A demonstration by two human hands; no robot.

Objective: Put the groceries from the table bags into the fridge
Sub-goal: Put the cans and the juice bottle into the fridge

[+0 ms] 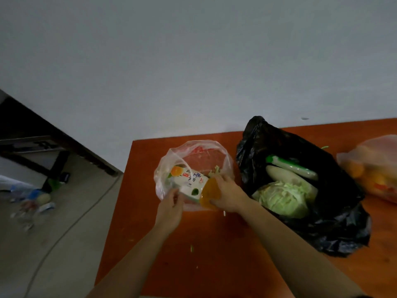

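Note:
A clear plastic bag stands open on the orange table. Inside it lies a white drink package printed with orange slices, beside an orange-yellow pouch. My right hand grips the pouch at the bag's near rim. My left hand pinches the bag's near-left edge next to the white package. To the right, an open black bag holds a cabbage, a pale long vegetable and a green-and-white leek.
A third, pinkish bag with orange fruit sits at the table's right edge. A grey wall rises behind the table. On the floor at left lie scattered litter, a cable and dark furniture legs.

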